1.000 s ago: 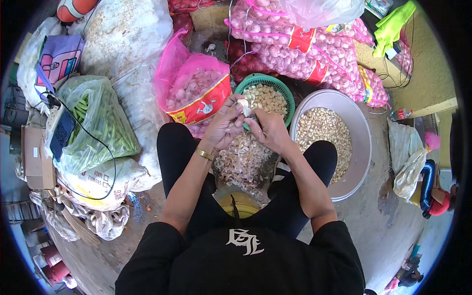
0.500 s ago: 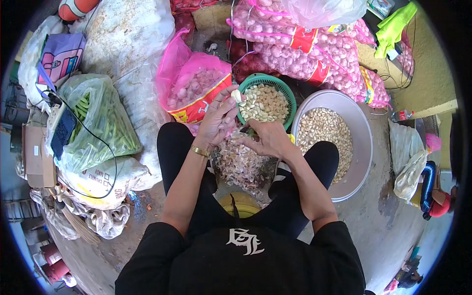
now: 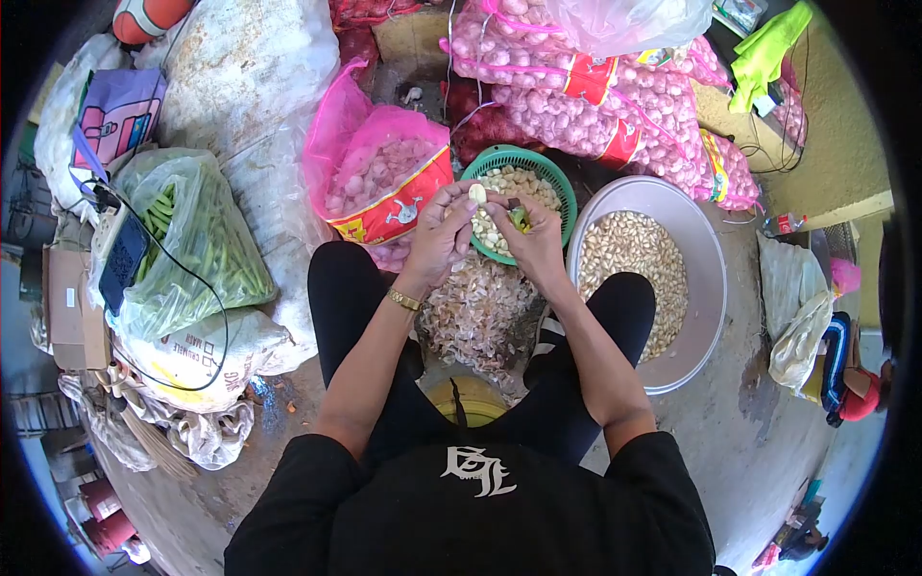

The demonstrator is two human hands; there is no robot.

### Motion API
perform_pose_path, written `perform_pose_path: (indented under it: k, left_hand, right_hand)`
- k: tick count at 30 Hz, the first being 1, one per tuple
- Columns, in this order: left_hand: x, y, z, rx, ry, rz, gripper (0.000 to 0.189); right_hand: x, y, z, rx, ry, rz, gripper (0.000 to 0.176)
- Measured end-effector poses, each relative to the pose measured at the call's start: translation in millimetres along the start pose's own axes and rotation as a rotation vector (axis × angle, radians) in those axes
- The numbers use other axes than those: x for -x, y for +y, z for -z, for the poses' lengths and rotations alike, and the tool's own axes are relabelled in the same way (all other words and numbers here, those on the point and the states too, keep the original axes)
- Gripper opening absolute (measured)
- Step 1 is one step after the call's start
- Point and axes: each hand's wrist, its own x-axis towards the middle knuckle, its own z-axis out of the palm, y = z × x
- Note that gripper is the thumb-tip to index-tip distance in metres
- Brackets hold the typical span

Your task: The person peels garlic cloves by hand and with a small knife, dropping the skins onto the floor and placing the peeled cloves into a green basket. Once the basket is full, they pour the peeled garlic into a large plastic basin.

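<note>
Between the fingertips of my left hand (image 3: 438, 236) is a pale garlic clove (image 3: 477, 194), held upright. My right hand (image 3: 530, 240) touches the clove with its thumb side, and its curled fingers are wrapped round a small knife with a green and yellow handle (image 3: 520, 220); the blade is hard to make out. Both hands are just in front of a green basket (image 3: 569, 206) of peeled cloves. Below them lies a heap of garlic skins (image 3: 475, 312).
An open pink mesh bag of garlic (image 3: 375, 178) stands at the left, and a wide tub (image 3: 709, 288) of cloves at the right. Full garlic sacks (image 3: 663, 115) lie behind. A clear bag of green pods (image 3: 216, 245) is far left. Another person (image 3: 855, 394) is at the far right.
My right hand has moved up to the clove, and its knife handle now shows. My left hand has shifted slightly right and down with the clove.
</note>
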Motion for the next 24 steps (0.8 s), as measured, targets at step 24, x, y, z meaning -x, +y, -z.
perform_pose_path:
  k: [24]
  left_hand:
    - [-5,-15,8,-0.157,0.009,-0.12,0.032]
  right_hand:
    - [-6,1,5,-0.031,-0.015,-0.106,0.017]
